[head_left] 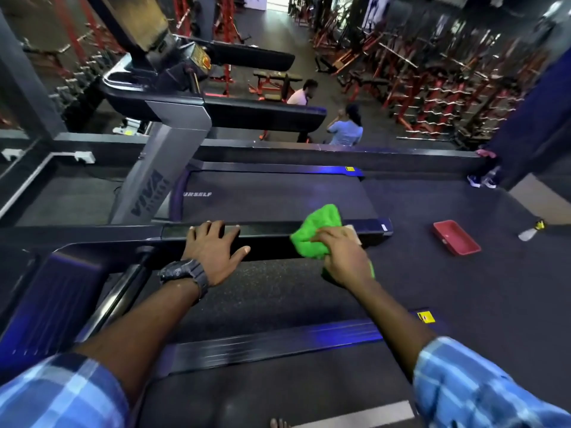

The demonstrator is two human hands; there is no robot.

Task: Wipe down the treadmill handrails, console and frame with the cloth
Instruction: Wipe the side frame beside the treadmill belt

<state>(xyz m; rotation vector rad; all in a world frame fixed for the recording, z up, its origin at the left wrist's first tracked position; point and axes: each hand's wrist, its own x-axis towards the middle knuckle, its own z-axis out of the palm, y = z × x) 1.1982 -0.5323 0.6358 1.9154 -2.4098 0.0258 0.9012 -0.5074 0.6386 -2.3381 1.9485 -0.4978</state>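
We see the black treadmill handrail (272,231) running across the middle of the view, and everything else we place against it. Our left hand (214,248) lies flat on top of the handrail, fingers spread and straight, gripping nothing; a dark wristwatch (185,273) sits on that wrist just on the near side of the rail. Further along the handrail toward its free end, our right hand (343,257) grasps the bunched green cloth (315,231), fingers curled round it, pressing it against the rail's top and near face. Part of the cloth stands up above the rail on its far side. Beyond the handrail lies the running belt (278,199) of the neighbouring treadmill, and its grey upright (151,186) marked VIVA rises from the rail's far side. On the floor past the handrail's free end sits a red tray (457,242), with a spray bottle (531,231) lying farther out still. Both our forearms come out of blue checked sleeves (482,387) on the near side of the rail.
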